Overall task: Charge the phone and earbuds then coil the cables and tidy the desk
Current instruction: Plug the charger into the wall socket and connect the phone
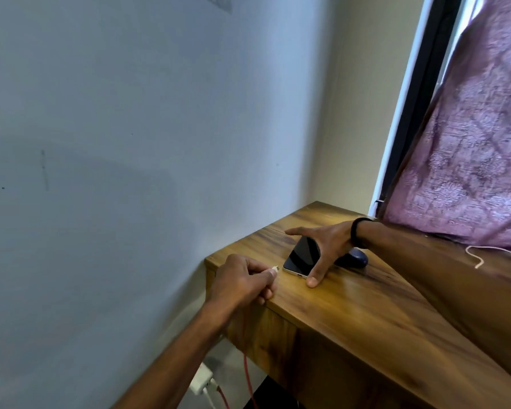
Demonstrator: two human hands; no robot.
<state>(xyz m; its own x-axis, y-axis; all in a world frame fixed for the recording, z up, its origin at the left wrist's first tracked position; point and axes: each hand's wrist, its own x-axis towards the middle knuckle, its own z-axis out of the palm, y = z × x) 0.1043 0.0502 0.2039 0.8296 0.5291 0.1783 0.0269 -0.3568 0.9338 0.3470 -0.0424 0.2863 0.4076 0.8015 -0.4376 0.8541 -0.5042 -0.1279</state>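
Note:
A black phone [303,256] lies screen up on the wooden desk [351,299], its port end toward the desk's left edge. My right hand [322,246] spans it, fingers spread straight, thumb tip on the desk beside the port end. My left hand [242,280] pinches the white plug [274,271] of a red cable [248,376], held just left of the phone's port without touching it. A dark blue earbuds case [356,259] sits behind my right wrist, partly hidden.
A white charger [201,380] sits in a wall socket below the desk, with the red cable and a white one leaving it. A purple curtain [469,143] hangs at the right. A pale cord [484,255] lies by the curtain. The grey wall [130,143] borders the desk's left.

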